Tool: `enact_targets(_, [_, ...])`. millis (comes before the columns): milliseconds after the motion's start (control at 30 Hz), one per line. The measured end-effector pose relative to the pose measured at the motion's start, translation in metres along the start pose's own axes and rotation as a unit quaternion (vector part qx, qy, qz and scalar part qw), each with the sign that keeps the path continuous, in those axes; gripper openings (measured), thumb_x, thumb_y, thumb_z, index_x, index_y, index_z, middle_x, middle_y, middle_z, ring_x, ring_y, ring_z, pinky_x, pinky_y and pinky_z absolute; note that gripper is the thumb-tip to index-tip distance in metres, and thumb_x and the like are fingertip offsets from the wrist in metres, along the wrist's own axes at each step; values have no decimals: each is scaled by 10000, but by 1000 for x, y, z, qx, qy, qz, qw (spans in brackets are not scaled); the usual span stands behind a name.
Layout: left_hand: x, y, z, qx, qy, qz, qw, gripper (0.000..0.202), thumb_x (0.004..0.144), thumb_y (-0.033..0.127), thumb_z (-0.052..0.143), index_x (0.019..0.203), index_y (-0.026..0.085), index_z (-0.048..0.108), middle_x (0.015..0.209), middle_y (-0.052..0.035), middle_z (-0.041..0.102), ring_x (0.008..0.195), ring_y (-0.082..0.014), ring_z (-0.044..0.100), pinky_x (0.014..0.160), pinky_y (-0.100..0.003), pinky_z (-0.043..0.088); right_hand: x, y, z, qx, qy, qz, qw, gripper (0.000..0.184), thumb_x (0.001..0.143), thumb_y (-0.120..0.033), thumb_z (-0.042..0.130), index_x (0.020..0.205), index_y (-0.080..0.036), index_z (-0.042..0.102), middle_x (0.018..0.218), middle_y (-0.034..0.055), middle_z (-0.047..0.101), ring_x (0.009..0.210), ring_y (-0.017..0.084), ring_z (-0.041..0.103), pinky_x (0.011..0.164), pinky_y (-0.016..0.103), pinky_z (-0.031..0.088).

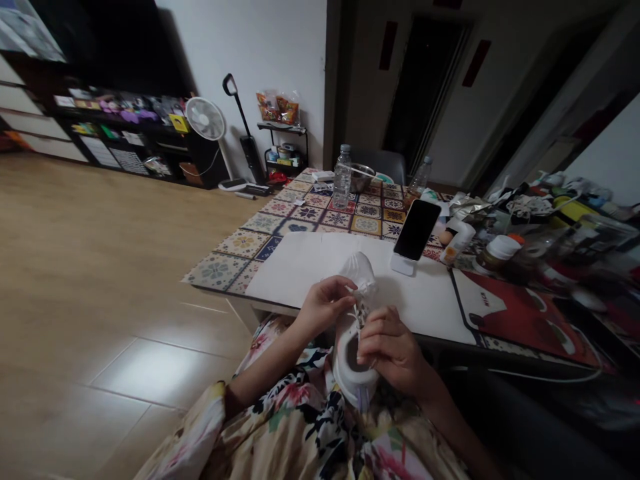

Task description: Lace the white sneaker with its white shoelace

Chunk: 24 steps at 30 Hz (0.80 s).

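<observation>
A white sneaker [356,381] rests between my lap and the table edge, its toe pointing away over a white sheet [305,267]. Its opening faces up toward me. Over the lacing, my left hand [327,303] pinches a white shoelace [357,310] between thumb and forefinger. My right hand [393,347] is closed at the shoe's right side near the tongue, fingers curled in a pinch. It appears to hold part of the lace too, though the fingers hide most of it.
Beyond the sheet, a phone [417,230] leans on a white stand. A plastic bottle [343,177] and a bowl [361,179] stand farther back on the patterned table [240,243]. At right lie a red mouse pad [530,313], a white-lidded jar [500,250] and crowded clutter.
</observation>
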<state>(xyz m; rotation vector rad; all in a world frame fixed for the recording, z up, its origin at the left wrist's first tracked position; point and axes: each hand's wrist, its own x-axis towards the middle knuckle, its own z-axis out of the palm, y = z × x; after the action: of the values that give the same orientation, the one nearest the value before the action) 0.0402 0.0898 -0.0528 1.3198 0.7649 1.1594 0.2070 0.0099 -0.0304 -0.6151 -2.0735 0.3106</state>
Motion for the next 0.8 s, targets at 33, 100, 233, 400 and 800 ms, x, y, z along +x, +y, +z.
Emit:
enact_targets(33, [1, -1, -1, 24, 0, 15, 1000, 315, 656, 336, 828, 849, 132, 684, 561, 27, 613, 511, -87, 496, 505, -187, 360, 0, 1, 0, 6, -4, 1, 1000, 188, 969, -289, 566, 805, -233, 638, 775, 12, 677, 851, 200, 570, 811, 393, 418])
enact_targets(100, [1, -2, -4, 62, -13, 34, 997, 295, 712, 335, 790, 891, 132, 673, 591, 10, 637, 544, -101, 523, 526, -196, 383, -1, 3, -1, 14, -15, 12, 1000, 218, 976, -336, 552, 801, -231, 630, 777, 13, 666, 858, 198, 570, 823, 392, 417])
enact_targets(233, [-3, 0, -14, 124, -27, 90, 988, 279, 819, 355, 698, 999, 149, 643, 851, -64, 702, 743, -160, 624, 667, -261, 488, -4, 7, -3, 13, -18, 55, 998, 249, 984, -434, 499, 876, -236, 604, 865, 36, 625, 901, 207, 570, 835, 382, 446])
enact_targets(400, [-20, 20, -23, 278, -23, 243, 929, 197, 878, 329, 635, 768, 170, 667, 852, -56, 613, 876, -193, 567, 826, -326, 451, -8, 12, -1, -95, 27, 135, 986, 153, 981, -354, 516, 998, -220, 587, 981, 77, 610, 960, 226, 569, 845, 368, 459])
enact_targets(800, [-35, 42, -18, 411, -161, 201, 875, 118, 853, 265, 637, 920, 186, 694, 1005, -75, 603, 1000, -232, 522, 938, -375, 386, -3, -38, -25, 253, -147, 0, 956, 405, 1004, -504, 406, 696, -261, 510, 636, -31, 631, 673, 133, 643, 734, 274, 533])
